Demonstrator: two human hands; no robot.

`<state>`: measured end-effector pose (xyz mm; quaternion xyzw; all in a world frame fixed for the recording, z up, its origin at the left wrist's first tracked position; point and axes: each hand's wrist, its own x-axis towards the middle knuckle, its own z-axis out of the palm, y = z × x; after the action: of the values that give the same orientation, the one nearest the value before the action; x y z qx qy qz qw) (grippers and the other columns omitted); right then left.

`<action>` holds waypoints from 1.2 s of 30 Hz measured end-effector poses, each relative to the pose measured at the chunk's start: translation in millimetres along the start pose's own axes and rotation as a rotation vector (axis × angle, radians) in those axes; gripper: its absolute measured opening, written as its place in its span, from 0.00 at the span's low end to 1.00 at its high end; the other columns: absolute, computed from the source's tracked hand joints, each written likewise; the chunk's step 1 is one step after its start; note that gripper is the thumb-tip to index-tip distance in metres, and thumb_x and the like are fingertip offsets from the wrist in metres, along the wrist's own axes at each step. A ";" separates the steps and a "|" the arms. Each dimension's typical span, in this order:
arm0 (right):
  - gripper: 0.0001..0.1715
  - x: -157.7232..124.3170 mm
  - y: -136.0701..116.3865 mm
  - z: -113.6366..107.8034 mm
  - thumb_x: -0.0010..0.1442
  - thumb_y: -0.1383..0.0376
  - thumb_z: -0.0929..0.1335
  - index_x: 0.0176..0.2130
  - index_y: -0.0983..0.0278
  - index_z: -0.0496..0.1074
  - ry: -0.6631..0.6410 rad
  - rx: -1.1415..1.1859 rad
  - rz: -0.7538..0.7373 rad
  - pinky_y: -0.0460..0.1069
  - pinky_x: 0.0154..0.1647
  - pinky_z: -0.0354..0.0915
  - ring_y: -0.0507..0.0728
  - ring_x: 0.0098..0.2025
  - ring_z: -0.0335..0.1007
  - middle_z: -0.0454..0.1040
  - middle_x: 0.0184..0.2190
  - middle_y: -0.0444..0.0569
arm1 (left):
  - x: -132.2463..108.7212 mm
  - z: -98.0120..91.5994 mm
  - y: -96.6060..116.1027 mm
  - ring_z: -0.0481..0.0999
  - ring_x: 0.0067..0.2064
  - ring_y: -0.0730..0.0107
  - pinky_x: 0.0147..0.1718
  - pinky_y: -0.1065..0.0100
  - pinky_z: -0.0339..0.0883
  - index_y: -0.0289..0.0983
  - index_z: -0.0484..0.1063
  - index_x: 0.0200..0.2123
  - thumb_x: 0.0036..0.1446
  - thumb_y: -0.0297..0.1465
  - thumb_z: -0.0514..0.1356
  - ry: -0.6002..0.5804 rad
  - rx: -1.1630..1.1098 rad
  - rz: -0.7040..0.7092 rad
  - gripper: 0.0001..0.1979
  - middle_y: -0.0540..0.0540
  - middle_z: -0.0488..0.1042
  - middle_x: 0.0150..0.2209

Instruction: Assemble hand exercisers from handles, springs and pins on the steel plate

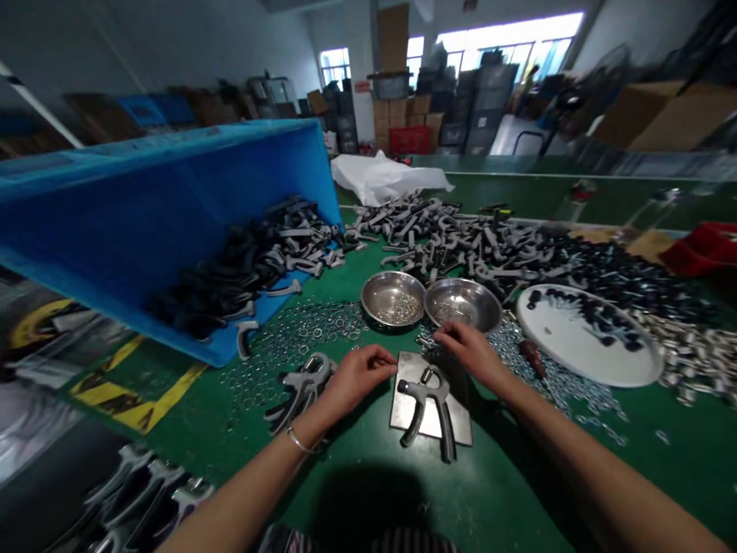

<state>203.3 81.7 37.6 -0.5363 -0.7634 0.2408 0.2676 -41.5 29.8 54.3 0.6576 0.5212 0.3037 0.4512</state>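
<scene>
A grey-and-black hand grip strengthener (pixel 427 399) with a metal spring at its top lies on a flat metal plate (pixel 400 418). My left hand (pixel 364 375) is at the plate's upper left corner, thumb and forefinger closed together; whatever is between them is too small to make out. Beyond the plate, my right hand (pixel 467 349) reaches over small metal parts in front of the right steel bowl (pixel 489 307). Its fingers are curled and pinched, their tips partly hidden. More assembled hand grips (pixel 302 388) lie beside my left wrist.
A second steel bowl (pixel 374 307) holds small parts. Loose metal rings (pixel 311 332) spread leftward. A blue crate (pixel 230 349) of grip handles lies tipped on the left. Handles (pixel 477 238) pile at the back. Rightward are a red-handled screwdriver (pixel 533 359) and a white tray (pixel 581 357).
</scene>
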 end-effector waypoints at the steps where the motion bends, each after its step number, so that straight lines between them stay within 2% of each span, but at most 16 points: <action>1: 0.14 -22.2 2.2 -0.8 0.67 0.58 0.63 0.36 0.64 0.72 -0.006 0.027 0.009 0.50 0.34 0.67 0.56 0.33 0.73 0.77 0.31 0.47 | -10.2 5.8 -1.0 0.76 0.36 0.66 0.36 0.68 0.68 0.36 0.75 0.37 0.58 0.35 0.62 -0.014 0.017 0.006 0.08 0.47 0.78 0.33; 3: 0.14 -60.4 3.4 1.9 0.66 0.57 0.63 0.34 0.63 0.72 -0.004 0.054 0.022 0.51 0.34 0.67 0.57 0.32 0.73 0.76 0.30 0.47 | -20.2 19.5 -2.7 0.76 0.39 0.66 0.40 0.67 0.67 0.37 0.75 0.36 0.62 0.34 0.60 -0.049 0.121 0.100 0.07 0.47 0.78 0.36; 5: 0.13 -84.4 2.7 9.7 0.67 0.58 0.63 0.35 0.62 0.72 0.006 0.038 -0.018 0.53 0.39 0.68 0.58 0.35 0.73 0.76 0.32 0.48 | -18.9 34.9 -4.1 0.75 0.44 0.65 0.47 0.64 0.64 0.38 0.75 0.38 0.65 0.32 0.58 -0.075 0.301 0.240 0.07 0.47 0.78 0.39; 8: 0.13 -94.9 3.1 25.2 0.69 0.60 0.62 0.38 0.63 0.72 0.006 -0.088 -0.170 0.55 0.44 0.67 0.60 0.40 0.71 0.75 0.35 0.51 | -8.5 55.5 -8.1 0.72 0.46 0.62 0.50 0.60 0.60 0.37 0.75 0.39 0.66 0.34 0.57 -0.080 0.578 0.365 0.08 0.46 0.77 0.40; 11: 0.14 -92.3 6.5 37.2 0.71 0.60 0.61 0.39 0.63 0.72 0.002 -0.213 -0.253 0.55 0.44 0.68 0.61 0.40 0.71 0.74 0.36 0.53 | -1.9 66.5 -13.5 0.70 0.46 0.61 0.49 0.59 0.59 0.36 0.74 0.39 0.67 0.36 0.56 -0.067 0.725 0.404 0.10 0.45 0.75 0.39; 17: 0.14 -93.6 10.8 46.3 0.70 0.60 0.62 0.39 0.65 0.72 0.012 -0.281 -0.269 0.55 0.41 0.69 0.62 0.39 0.70 0.74 0.36 0.55 | -8.3 68.7 -19.7 0.69 0.48 0.60 0.50 0.59 0.59 0.36 0.74 0.42 0.69 0.34 0.52 -0.078 0.773 0.465 0.12 0.44 0.74 0.41; 21: 0.14 -98.8 8.2 47.1 0.71 0.63 0.61 0.40 0.67 0.73 0.018 -0.344 -0.314 0.55 0.40 0.70 0.62 0.40 0.70 0.74 0.37 0.56 | -21.6 68.3 -29.8 0.68 0.51 0.61 0.53 0.59 0.60 0.37 0.69 0.55 0.69 0.31 0.52 -0.101 0.784 0.535 0.14 0.43 0.74 0.48; 24: 0.15 -107.8 7.2 46.4 0.70 0.69 0.59 0.47 0.70 0.72 0.009 -0.418 -0.428 0.55 0.42 0.72 0.62 0.42 0.70 0.76 0.41 0.59 | -32.3 68.8 -39.8 0.66 0.56 0.59 0.57 0.57 0.59 0.34 0.62 0.62 0.69 0.29 0.51 -0.095 0.831 0.602 0.20 0.40 0.70 0.57; 28: 0.25 -129.3 9.7 45.3 0.65 0.77 0.59 0.60 0.76 0.64 -0.017 -0.583 -0.548 0.58 0.49 0.73 0.65 0.49 0.70 0.73 0.52 0.65 | -41.5 71.7 -43.7 0.63 0.61 0.57 0.61 0.55 0.55 0.32 0.58 0.64 0.71 0.29 0.47 -0.132 0.887 0.633 0.21 0.39 0.67 0.61; 32: 0.35 -147.6 10.2 45.0 0.59 0.80 0.60 0.65 0.73 0.59 -0.080 -0.679 -0.512 0.59 0.52 0.73 0.66 0.54 0.69 0.69 0.60 0.64 | -45.6 76.1 -42.7 0.65 0.61 0.58 0.60 0.58 0.56 0.32 0.59 0.64 0.71 0.30 0.47 -0.143 0.902 0.626 0.21 0.39 0.68 0.61; 36: 0.37 -152.5 6.4 45.6 0.59 0.80 0.59 0.66 0.73 0.57 -0.079 -0.670 -0.471 0.59 0.53 0.72 0.65 0.55 0.70 0.69 0.61 0.65 | -48.7 76.7 -45.5 0.64 0.62 0.58 0.61 0.56 0.55 0.34 0.57 0.65 0.71 0.31 0.47 -0.115 0.900 0.608 0.22 0.39 0.66 0.62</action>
<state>220.3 -64.4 -23.2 -0.3945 -0.9112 -0.0684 0.0966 -6.7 -36.0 -14.9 0.9224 0.3607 0.1308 0.0449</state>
